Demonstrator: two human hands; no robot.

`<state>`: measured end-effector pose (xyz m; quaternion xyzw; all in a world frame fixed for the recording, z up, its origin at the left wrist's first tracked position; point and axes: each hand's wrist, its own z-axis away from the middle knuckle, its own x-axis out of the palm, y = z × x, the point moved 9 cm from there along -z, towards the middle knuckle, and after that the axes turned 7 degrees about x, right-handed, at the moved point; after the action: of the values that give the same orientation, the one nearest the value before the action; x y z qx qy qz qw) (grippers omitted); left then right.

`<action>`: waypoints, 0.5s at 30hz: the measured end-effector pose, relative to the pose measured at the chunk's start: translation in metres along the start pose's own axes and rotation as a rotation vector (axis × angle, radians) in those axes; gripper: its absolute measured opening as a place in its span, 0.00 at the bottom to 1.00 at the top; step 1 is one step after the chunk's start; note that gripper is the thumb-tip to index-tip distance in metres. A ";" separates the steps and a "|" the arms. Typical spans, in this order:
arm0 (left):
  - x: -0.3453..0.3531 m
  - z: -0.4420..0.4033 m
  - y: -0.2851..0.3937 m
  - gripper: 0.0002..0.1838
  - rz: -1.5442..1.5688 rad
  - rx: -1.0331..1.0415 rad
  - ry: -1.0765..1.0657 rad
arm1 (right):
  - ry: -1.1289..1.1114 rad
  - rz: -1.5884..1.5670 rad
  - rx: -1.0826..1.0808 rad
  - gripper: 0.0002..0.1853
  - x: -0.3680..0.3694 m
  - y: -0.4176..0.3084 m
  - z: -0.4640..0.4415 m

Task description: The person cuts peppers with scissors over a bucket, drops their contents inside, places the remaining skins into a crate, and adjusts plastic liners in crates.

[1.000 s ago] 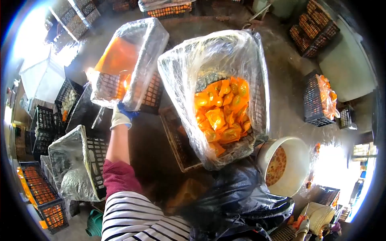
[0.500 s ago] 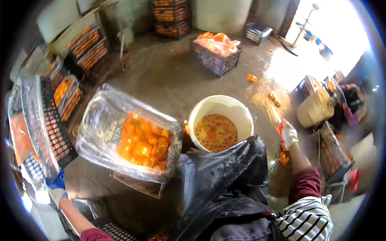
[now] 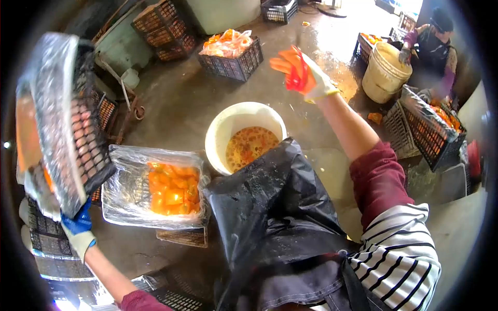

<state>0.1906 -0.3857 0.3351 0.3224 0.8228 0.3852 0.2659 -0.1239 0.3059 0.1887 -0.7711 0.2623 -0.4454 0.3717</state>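
Observation:
In a blue and white glove, my left hand (image 3: 79,226) grips the lower corner of a black crate (image 3: 85,135) lined with clear plastic. The crate is tipped up at the left, with something orange inside. My right hand (image 3: 306,75), in an orange and white glove, is raised beyond the bucket. A red-handled tool (image 3: 296,78) lies across its palm, its thin tip blurred. Between my hands stand a white bucket (image 3: 213,140) of brownish liquid with floating bits and a plastic-lined crate (image 3: 124,207) holding orange packets (image 3: 174,189).
A black apron (image 3: 270,202) covers my lap. A co-worker (image 3: 438,57) is at the upper right beside a cream bucket (image 3: 385,72) and a crate of orange items (image 3: 433,129). Farther off are a crate of bagged goods (image 3: 233,59) and stacked crates (image 3: 163,31).
The view has swung right, then slightly back up. My right hand has come up and inward with the red-handled tool. My left hand still holds the lined crate, which now stands more upright.

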 end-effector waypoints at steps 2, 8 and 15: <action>0.070 0.001 0.005 0.23 0.083 -0.001 -0.090 | -0.100 0.026 0.023 0.23 0.024 -0.014 -0.014; 0.292 0.025 0.028 0.18 -0.029 0.033 -0.469 | -0.108 -0.125 0.025 0.19 0.044 -0.030 -0.016; 0.516 0.100 -0.043 0.16 0.678 -0.557 -0.786 | 0.127 0.140 -0.218 0.18 -0.051 -0.051 0.071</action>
<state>-0.0904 0.0185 0.1469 0.6039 0.3812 0.5020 0.4878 -0.0813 0.3972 0.1820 -0.7570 0.3853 -0.4352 0.2984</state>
